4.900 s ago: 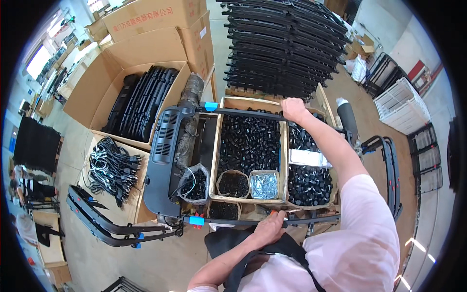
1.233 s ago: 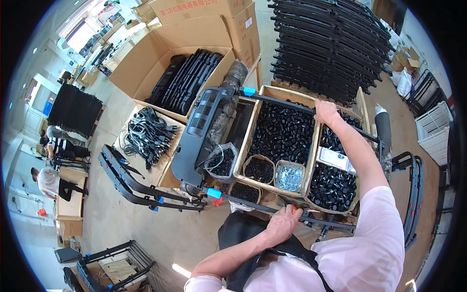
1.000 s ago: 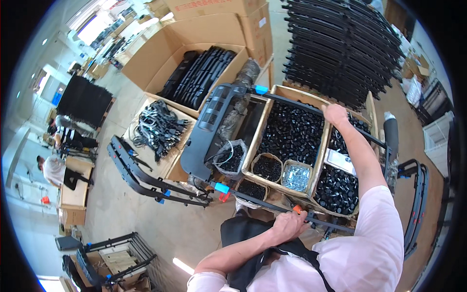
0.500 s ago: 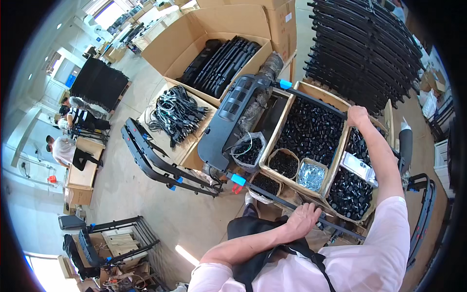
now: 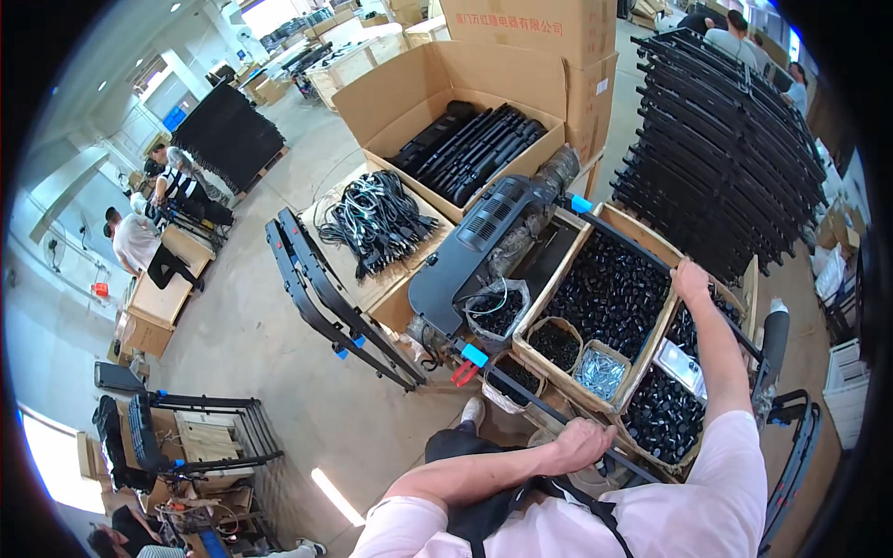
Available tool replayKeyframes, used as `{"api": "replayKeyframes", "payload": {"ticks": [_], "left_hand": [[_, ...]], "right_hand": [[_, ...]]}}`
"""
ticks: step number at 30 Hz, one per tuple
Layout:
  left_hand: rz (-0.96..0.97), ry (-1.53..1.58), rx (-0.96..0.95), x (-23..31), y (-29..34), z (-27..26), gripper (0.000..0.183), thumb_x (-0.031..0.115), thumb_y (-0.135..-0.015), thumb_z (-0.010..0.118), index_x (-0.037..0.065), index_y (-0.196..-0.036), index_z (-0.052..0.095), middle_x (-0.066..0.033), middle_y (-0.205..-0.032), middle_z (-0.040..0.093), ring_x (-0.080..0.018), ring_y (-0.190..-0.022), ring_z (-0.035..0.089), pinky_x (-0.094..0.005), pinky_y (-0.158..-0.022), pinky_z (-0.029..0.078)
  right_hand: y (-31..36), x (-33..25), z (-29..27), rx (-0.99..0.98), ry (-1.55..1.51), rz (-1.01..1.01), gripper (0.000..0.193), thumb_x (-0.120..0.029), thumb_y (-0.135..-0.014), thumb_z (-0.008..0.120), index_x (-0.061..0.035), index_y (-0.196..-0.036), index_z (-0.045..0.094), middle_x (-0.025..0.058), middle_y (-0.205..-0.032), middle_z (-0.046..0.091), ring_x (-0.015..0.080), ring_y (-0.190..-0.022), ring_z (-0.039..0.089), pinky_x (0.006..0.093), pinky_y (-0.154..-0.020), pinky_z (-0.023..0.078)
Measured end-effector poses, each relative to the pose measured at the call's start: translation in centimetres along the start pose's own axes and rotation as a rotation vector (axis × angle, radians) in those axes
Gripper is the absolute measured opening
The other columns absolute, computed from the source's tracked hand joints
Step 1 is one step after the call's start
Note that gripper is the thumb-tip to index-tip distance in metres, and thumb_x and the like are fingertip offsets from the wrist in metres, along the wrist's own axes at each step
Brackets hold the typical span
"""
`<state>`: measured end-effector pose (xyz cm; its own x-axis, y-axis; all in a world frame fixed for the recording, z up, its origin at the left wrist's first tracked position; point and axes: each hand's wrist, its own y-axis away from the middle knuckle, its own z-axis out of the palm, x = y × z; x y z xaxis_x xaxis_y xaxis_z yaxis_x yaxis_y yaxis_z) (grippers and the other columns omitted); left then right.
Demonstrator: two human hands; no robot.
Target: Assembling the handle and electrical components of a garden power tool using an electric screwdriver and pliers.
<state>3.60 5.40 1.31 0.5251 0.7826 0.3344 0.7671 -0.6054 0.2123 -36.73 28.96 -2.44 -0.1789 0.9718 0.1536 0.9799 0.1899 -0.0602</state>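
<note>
Head view: the orange piece showing at the left hand [image 5: 584, 444] a second ago is hidden, that curled hand's hold unclear; the right hand [image 5: 689, 279] still grasps the black tubular metal frame [image 5: 523, 392], keeping it across the pale wooden box [image 5: 648, 231].

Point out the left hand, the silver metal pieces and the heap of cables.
Left hand [image 5: 584, 444]: head view, back of the hand.
Silver metal pieces [image 5: 600, 373]: head view, middle of the pile.
Heap of cables [image 5: 378, 219]: head view, its middle.
</note>
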Motion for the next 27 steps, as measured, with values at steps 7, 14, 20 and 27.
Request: {"api": "replayKeyframes", "payload": {"ticks": [7, 14, 20, 27], "left_hand": [[0.186, 0.381, 0.303, -6.1, 5.2, -5.6, 0.063, 0.014, -0.083, 0.07, 0.01, -0.144, 0.051, -0.0191, -0.127, 0.059, -0.0344, -0.119, 0.062, -0.0473, -0.095, 0.053], [-0.403, 0.818, 0.343, -18.4, 14.5, -4.0, 0.035, 0.041, -0.099, 0.062, 0.009, -0.103, 0.074, -0.0184, -0.094, 0.073, -0.0393, -0.083, 0.071, -0.0504, -0.076, 0.057], [-0.529, 1.666, 0.083, -24.4, 14.5, 1.4, 0.058, 0.055, -0.1, 0.067, 0.007, -0.133, 0.061, -0.007, -0.115, 0.069, -0.0146, -0.085, 0.067, -0.0287, -0.068, 0.054], [-0.535, 2.157, 0.143, -25.0, 12.7, 1.5, 0.065, 0.055, -0.099, 0.07, 0.004, -0.135, 0.053, -0.0171, -0.13, 0.068, -0.0295, -0.11, 0.07, -0.0435, -0.092, 0.056]], "right_hand": [[19.4, -10.6, -10.3, -0.087, -0.32, -0.391, 0.029, -0.025, -0.089, 0.067, -0.0065, -0.111, 0.064, 0.0215, -0.092, 0.072, 0.044, -0.087, 0.071, 0.0536, -0.078, 0.058], [36.3, -16.3, -15.5, -0.541, -0.384, -0.232, 0.036, -0.028, -0.083, 0.074, -0.0026, -0.105, 0.059, 0.0175, -0.086, 0.072, 0.0413, -0.087, 0.072, 0.0509, -0.078, 0.058], [36.6, -19.4, -14.4, -0.471, -0.012, -0.004, 0.048, -0.046, -0.098, 0.064, -0.0009, -0.085, 0.068, 0.0216, -0.073, 0.071, 0.0391, -0.071, 0.072, 0.0495, -0.066, 0.058], [38.9, -19.7, -13.0, -0.73, 0.264, 0.019, 0.05, -0.055, -0.088, 0.071, -0.0065, -0.101, 0.073, 0.0134, -0.087, 0.077, 0.0266, -0.084, 0.077, 0.0447, -0.07, 0.06]]}}
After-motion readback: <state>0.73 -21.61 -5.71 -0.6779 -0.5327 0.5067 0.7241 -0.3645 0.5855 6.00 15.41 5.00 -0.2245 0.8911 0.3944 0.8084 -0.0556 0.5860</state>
